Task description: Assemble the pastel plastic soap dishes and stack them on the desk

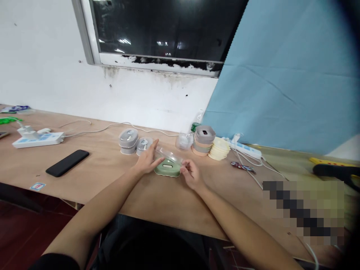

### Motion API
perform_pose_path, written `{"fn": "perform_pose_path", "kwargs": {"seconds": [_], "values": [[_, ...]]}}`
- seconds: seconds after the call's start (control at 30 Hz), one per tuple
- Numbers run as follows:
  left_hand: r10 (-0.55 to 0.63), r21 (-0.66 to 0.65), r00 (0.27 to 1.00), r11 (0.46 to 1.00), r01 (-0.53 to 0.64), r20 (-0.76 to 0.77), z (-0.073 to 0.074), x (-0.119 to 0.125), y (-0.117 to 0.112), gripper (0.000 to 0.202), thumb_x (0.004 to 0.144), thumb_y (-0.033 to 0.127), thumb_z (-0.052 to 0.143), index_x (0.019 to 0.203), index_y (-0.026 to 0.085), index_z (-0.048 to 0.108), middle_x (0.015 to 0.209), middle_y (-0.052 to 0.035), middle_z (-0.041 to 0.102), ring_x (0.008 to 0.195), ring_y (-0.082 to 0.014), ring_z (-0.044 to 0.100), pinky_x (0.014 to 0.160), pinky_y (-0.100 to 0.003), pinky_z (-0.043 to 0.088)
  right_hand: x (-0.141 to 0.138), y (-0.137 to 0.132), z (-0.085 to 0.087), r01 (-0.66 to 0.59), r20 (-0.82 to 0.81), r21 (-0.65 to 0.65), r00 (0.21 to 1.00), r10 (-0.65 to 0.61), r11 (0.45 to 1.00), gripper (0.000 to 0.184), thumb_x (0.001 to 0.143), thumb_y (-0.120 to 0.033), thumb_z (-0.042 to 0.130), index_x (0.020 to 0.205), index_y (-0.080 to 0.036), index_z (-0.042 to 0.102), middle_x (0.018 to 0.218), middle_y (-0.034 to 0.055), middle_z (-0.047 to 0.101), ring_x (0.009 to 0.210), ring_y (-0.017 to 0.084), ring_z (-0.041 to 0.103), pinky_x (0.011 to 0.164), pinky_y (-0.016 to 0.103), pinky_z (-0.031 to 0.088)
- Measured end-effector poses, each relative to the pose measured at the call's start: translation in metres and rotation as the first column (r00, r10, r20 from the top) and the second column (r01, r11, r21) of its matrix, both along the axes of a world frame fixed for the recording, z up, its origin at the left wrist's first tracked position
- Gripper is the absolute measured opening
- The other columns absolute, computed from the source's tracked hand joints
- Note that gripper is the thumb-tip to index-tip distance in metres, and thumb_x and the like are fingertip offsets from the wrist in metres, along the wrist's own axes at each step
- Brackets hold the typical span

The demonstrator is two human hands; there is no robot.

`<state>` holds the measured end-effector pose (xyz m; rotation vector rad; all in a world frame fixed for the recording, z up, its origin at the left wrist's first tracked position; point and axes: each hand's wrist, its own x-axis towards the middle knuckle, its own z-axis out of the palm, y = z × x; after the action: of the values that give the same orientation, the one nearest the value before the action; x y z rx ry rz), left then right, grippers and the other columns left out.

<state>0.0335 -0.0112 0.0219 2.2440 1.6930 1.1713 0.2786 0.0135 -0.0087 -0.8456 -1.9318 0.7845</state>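
Observation:
A green plastic piece [166,173] with a rounded outline and a slot in its middle lies on the table in front of me. Over its far side a clear plastic cover [171,154] is tilted. My right hand [192,174] pinches the right end of this clear cover between thumb and fingers. At the cover's left end is my left hand [147,159], thumb and index finger stretched apart; whether it touches the cover I cannot tell. Just beyond the left hand stand grey lidded containers [128,139], one pile taller than the small container [144,144] beside it.
Right of centre stand a stack of grey and beige rings [204,135], a pile of cream lids [219,149] and clear plastic pieces [185,140]. A phone [67,163] and a power strip [39,140] lie left; another power strip [246,149] and cables lie right.

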Motion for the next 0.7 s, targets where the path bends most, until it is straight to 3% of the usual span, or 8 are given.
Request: {"fn": "perform_pose_path", "kwargs": {"seconds": [0.13,0.3,0.4,0.57,0.7], "values": [[-0.005,-0.002,1.000,1.000,0.005,-0.026,0.001,0.001,-0.002,0.059,0.091,0.051,0.041,0.138,0.016,0.040,0.108,-0.0114,0.061,0.089,-0.0224,0.060,0.087,-0.034,0.046,-0.003,0.009,0.017,0.053,-0.058,-0.041,0.997,-0.055,0.998,0.044,0.085,-0.065,0.041,0.087,-0.022,0.052,0.064,0.0010,0.056,0.059,0.017,0.053,0.058,0.028,0.042],[-0.011,-0.072,0.997,0.997,0.016,0.073,0.002,0.005,-0.004,0.081,0.087,0.053,0.049,0.149,0.015,0.013,0.076,-0.0013,0.062,0.067,-0.0177,0.059,0.068,-0.029,0.047,0.001,0.025,0.012,0.109,0.062,-0.122,0.993,-0.102,0.987,0.053,0.085,-0.068,0.038,0.066,-0.021,0.053,0.054,0.0002,0.053,0.054,0.015,0.050,0.055,0.027,0.038],[-0.008,-0.119,1.000,0.993,0.009,0.013,0.001,0.006,-0.002,0.069,0.087,0.054,0.049,0.143,0.017,0.033,0.066,0.0011,0.058,0.064,-0.0173,0.058,0.064,-0.028,0.045,0.000,0.035,0.004,0.134,0.120,-0.180,0.986,-0.114,0.975,0.058,0.085,-0.069,0.036,0.059,-0.020,0.050,0.049,-0.0006,0.051,0.051,0.014,0.049,0.055,0.026,0.036],[0.008,-0.225,0.997,0.974,-0.025,-0.075,-0.004,0.000,0.007,0.058,0.089,0.059,0.041,0.128,0.017,0.053,0.065,-0.0013,0.060,0.067,-0.0196,0.060,0.061,-0.028,0.042,-0.003,0.047,-0.002,0.150,0.240,-0.136,0.964,-0.114,0.979,0.061,0.085,-0.070,0.033,0.051,-0.020,0.041,0.047,-0.0025,0.041,0.051,0.012,0.043,0.051,0.025,0.028],[-0.018,-0.319,0.997,0.948,-0.009,-0.081,-0.009,-0.006,0.013,0.058,0.088,0.060,0.039,0.122,0.017,0.058,0.087,-0.0071,0.068,0.080,-0.0224,0.063,0.069,-0.030,0.045,-0.005,0.049,-0.001,0.135,0.342,-0.065,0.934,-0.105,0.989,0.060,0.086,-0.067,0.033,0.050,-0.019,0.040,0.049,-0.0027,0.038,0.052,0.011,0.040,0.050,0.025,0.022]]}}
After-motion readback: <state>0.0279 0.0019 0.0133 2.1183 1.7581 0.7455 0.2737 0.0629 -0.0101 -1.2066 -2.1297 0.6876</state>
